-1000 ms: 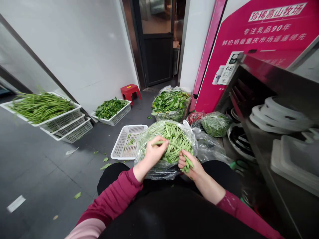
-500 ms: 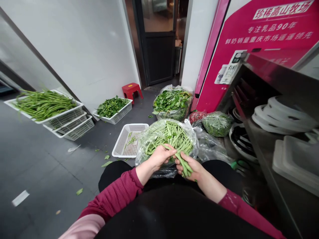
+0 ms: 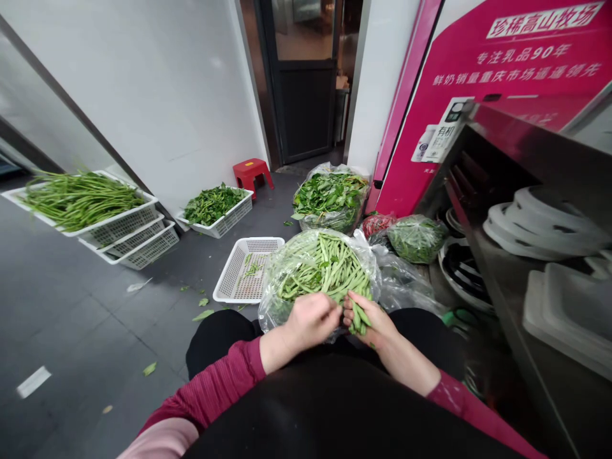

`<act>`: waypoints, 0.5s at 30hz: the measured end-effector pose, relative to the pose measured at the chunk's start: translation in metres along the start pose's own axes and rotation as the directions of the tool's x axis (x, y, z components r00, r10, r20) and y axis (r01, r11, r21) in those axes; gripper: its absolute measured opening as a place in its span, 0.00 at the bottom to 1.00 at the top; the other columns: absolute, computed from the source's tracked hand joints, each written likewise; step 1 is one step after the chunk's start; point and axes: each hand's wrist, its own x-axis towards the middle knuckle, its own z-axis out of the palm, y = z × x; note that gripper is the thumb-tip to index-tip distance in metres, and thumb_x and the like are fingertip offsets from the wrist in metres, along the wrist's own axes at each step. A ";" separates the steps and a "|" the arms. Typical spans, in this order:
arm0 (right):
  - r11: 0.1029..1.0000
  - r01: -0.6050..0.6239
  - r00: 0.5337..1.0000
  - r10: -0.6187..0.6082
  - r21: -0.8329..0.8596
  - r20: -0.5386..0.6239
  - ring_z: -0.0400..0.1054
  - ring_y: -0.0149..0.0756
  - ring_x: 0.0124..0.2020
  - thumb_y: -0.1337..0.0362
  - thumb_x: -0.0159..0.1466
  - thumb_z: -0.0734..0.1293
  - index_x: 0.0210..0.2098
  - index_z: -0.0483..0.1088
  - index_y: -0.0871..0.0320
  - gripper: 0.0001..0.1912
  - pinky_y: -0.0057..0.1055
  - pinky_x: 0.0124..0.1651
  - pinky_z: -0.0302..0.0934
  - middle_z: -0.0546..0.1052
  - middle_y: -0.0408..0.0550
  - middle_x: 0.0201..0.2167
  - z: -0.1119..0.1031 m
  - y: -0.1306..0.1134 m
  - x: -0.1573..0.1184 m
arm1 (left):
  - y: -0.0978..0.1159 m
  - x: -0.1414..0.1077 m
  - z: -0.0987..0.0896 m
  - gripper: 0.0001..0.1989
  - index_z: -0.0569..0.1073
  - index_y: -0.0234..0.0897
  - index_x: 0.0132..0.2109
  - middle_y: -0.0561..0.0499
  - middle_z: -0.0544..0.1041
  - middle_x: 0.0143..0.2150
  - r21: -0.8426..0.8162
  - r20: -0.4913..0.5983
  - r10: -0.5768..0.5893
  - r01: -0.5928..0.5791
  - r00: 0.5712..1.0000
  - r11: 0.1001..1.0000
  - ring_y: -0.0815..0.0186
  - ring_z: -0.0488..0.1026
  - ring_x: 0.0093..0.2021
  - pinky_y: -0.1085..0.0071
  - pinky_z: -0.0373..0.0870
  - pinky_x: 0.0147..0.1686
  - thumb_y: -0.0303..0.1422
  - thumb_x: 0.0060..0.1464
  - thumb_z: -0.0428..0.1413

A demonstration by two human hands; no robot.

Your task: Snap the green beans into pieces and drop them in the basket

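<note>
A small bundle of green beans (image 3: 359,317) is gripped in my right hand (image 3: 378,326), its cut-looking ends pointing down toward my lap. My left hand (image 3: 310,319) is closed in a pinch just beside it, fingertips close to the right hand's fingers; whatever it pinches is hidden. Under and beyond both hands, a clear plastic bag (image 3: 273,287) stands open between my knees, full of long green beans (image 3: 329,258). To its left lies a white perforated basket (image 3: 229,290) with a few short green pieces inside.
Stacked white baskets (image 3: 108,224) with long green stems stand at left. A basket of leafy greens (image 3: 228,224), a red stool (image 3: 252,171) and a bag of leaves (image 3: 351,220) are farther back. A metal shelf (image 3: 497,280) with white dishes borders the right.
My left hand has drawn back slightly and turned, its fingers curling closed. The right hand keeps the beans, which now show less length. The bag and baskets have stayed put.
</note>
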 end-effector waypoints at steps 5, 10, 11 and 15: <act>0.981 -0.081 0.996 0.085 -0.175 0.015 0.65 0.28 0.17 0.61 0.53 0.67 0.26 0.67 0.62 0.09 0.24 0.20 0.59 0.71 0.43 0.16 -0.021 0.008 0.000 | 0.013 -0.006 0.006 0.08 0.66 0.34 0.28 0.53 0.68 0.21 -0.169 0.284 -0.156 0.209 0.946 0.963 0.74 0.63 0.19 0.76 0.60 0.22 0.35 0.49 0.50; 0.937 -0.199 0.935 0.269 -0.288 0.231 0.65 0.28 0.18 0.56 0.51 0.68 0.28 0.67 0.62 0.14 0.25 0.22 0.58 0.72 0.44 0.19 -0.025 0.022 -0.020 | -0.013 -0.005 0.003 0.11 0.64 0.33 0.28 0.58 0.61 0.18 -0.279 0.425 -0.345 0.484 0.837 0.829 0.77 0.56 0.18 0.80 0.54 0.19 0.37 0.47 0.53; 0.942 -0.199 0.931 0.267 -0.270 0.247 0.64 0.26 0.18 0.60 0.49 0.70 0.28 0.67 0.62 0.12 0.24 0.22 0.56 0.71 0.43 0.19 -0.024 0.024 -0.022 | -0.016 -0.007 0.002 0.11 0.63 0.32 0.26 0.58 0.60 0.18 -0.245 0.422 -0.320 0.447 0.848 0.861 0.77 0.55 0.19 0.80 0.53 0.20 0.36 0.46 0.53; 0.941 -0.210 0.925 0.280 -0.267 0.259 0.62 0.23 0.18 0.68 0.48 0.71 0.27 0.67 0.62 0.09 0.22 0.22 0.54 0.69 0.39 0.18 -0.020 0.028 -0.022 | -0.025 -0.018 0.005 0.12 0.62 0.33 0.21 0.57 0.58 0.19 0.048 0.382 -0.140 0.132 0.914 0.990 0.76 0.54 0.21 0.78 0.53 0.22 0.33 0.50 0.48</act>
